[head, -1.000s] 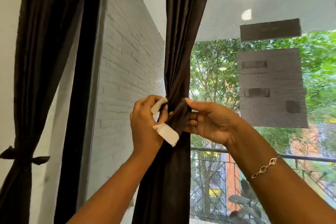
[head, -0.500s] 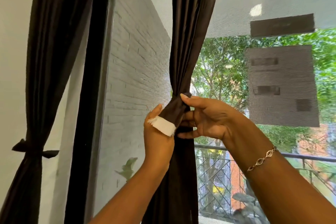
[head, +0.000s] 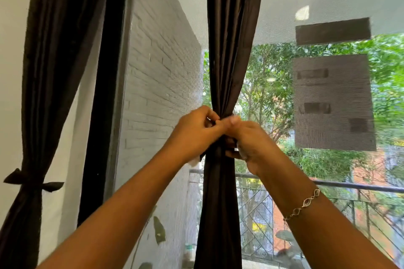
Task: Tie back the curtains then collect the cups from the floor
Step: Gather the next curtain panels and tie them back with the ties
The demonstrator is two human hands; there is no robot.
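While the left hand point(head: 196, 130) and right hand point(head: 248, 141) both curl their fingers tight round the gathered waist of the dark brown fabric curtain point(head: 222, 67) hanging mid-window, any slackening before it is tied would, I'd judge, spill the folds loose.

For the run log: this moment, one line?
step: tying back | left hand: grips middle curtain | right hand: grips middle curtain | left curtain: tied
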